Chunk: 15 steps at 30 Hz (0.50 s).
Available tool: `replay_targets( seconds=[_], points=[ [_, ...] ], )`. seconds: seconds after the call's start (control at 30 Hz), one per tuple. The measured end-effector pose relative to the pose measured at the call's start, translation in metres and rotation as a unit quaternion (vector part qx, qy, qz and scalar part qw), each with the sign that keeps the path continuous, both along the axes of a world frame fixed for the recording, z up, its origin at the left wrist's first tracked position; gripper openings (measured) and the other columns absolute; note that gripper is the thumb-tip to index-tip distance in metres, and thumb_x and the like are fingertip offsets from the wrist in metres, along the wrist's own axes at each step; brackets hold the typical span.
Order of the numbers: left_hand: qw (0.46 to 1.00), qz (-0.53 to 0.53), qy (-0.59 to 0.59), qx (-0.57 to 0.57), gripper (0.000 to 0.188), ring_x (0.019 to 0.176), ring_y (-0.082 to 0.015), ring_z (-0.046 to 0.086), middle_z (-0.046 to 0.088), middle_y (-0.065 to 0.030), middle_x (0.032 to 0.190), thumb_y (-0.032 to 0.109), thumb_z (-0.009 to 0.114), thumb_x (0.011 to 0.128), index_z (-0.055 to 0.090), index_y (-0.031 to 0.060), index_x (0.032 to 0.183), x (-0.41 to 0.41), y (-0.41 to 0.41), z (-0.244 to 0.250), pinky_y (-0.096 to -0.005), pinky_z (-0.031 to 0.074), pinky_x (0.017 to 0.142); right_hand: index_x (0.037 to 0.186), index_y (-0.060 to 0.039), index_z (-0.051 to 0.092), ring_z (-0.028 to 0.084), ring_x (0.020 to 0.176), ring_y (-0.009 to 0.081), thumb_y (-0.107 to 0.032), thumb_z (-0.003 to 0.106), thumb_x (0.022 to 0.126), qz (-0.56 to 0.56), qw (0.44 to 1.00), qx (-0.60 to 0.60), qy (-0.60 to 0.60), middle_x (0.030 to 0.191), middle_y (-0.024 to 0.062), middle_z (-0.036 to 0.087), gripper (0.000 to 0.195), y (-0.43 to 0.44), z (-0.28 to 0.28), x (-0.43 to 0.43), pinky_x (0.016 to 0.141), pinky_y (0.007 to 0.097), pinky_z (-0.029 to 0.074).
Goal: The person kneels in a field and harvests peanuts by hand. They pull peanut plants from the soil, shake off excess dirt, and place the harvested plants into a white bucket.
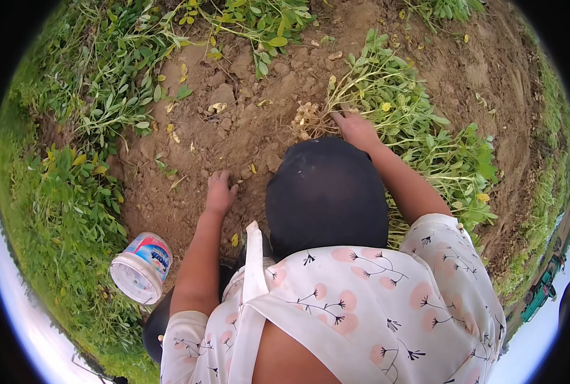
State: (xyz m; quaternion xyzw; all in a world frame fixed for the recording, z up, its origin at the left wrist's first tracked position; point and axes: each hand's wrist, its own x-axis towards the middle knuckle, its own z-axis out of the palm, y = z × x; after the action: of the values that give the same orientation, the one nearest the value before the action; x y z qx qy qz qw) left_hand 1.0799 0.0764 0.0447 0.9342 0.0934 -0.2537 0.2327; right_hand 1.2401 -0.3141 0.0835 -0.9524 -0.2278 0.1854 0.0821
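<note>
My left hand [221, 193] is low over the brown soil, fingers pointing forward and thumb apart, with nothing visible in it. A small pale piece lies beside its thumb. My right hand [357, 130] is at the root end of uprooted peanut plants [400, 103], touching their stems. Whether its fingers close around them is hidden by stems and leaves. Peanut pods [306, 115] and thin roots cluster just left of that hand. The leafy tops spread to the right, along my right forearm. My dark-clothed knee [326, 192] rises between my arms.
An open plastic bucket [143, 269] with a printed label leans on its side left of my left forearm. Leafy peanut plants [73, 192] cover the left side, with more plants [266, 19] ahead. Clods and yellow leaves dot the soil [246, 115]. A green vehicle [542, 293] stands far right.
</note>
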Motion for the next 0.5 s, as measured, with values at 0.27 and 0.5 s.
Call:
replay_targets(
  seconds=[0.27, 0.5],
  points=[
    [1.000, 0.009, -0.001, -0.009, 0.042, 0.122, -0.0402, 0.050, 0.057, -0.0198, 0.125, 0.011, 0.076, 0.081, 0.062, 0.0042, 0.120, 0.000, 0.006, 0.006, -0.0456, 0.043, 0.107, 0.121, -0.0126, 0.063, 0.066, 0.098, 0.0317, -0.007, 0.068, 0.078, -0.118, 0.943, 0.150, -0.272, 0.097, 0.0098, 0.066, 0.044, 0.002, 0.067, 0.045, 0.074, 0.0448, 0.056],
    [1.000, -0.024, -0.011, 0.009, 0.039, 0.116, -0.0418, 0.052, 0.057, -0.0209, 0.116, 0.009, 0.076, 0.080, 0.060, 0.0036, 0.116, 0.006, -0.002, -0.004, -0.0480, 0.045, 0.102, 0.121, -0.0147, 0.064, 0.063, 0.105, 0.0277, -0.005, 0.060, 0.083, 0.097, 0.992, -0.073, 0.025, 0.106, 0.0071, 0.063, 0.039, -0.026, 0.006, -0.004, 0.077, 0.0402, 0.056]
  ],
)
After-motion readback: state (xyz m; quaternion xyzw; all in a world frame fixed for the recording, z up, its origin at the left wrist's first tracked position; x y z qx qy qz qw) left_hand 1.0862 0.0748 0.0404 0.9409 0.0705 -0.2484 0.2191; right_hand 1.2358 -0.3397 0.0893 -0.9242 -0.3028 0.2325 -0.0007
